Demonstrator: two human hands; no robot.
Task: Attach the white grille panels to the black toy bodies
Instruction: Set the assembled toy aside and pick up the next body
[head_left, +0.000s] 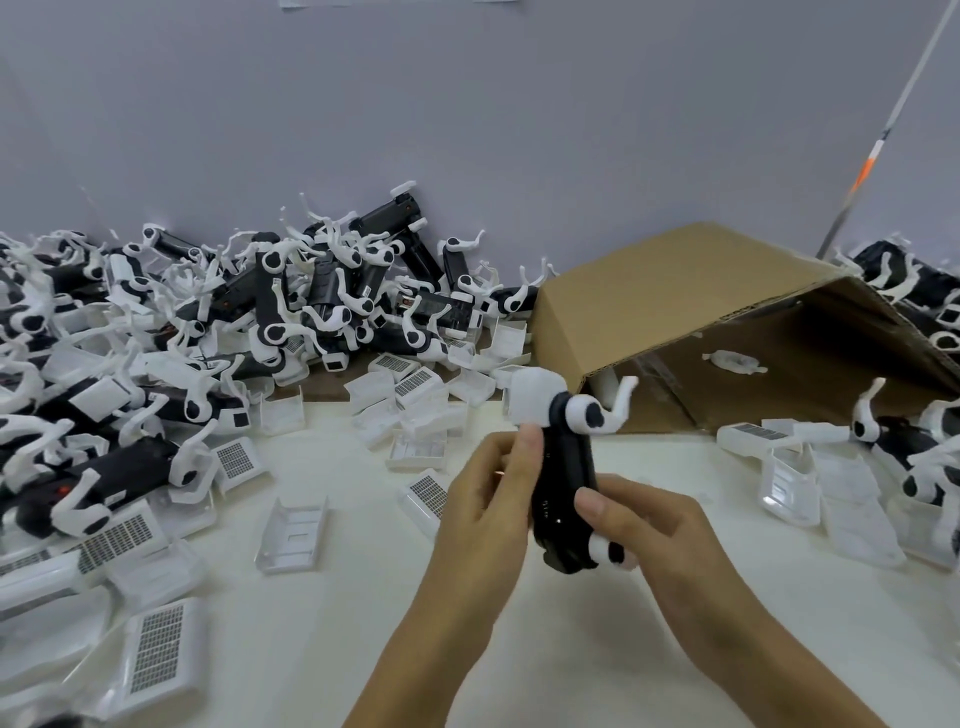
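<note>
— Where's the black toy body (563, 483)?
— Upright above the table (322, 613), centre-near. The left hand (483, 512) grips its left side; the right hand (641, 540) curls round its lower right.
— The grille panels (156, 649)?
— Scattered left; possibly one is on the body, blurred.

A black toy body (563, 483) with white legs stands roughly upright between the fingers of both hands, a white piece at its top end. White grille panels (156, 644) lie scattered left of the fingers.
</note>
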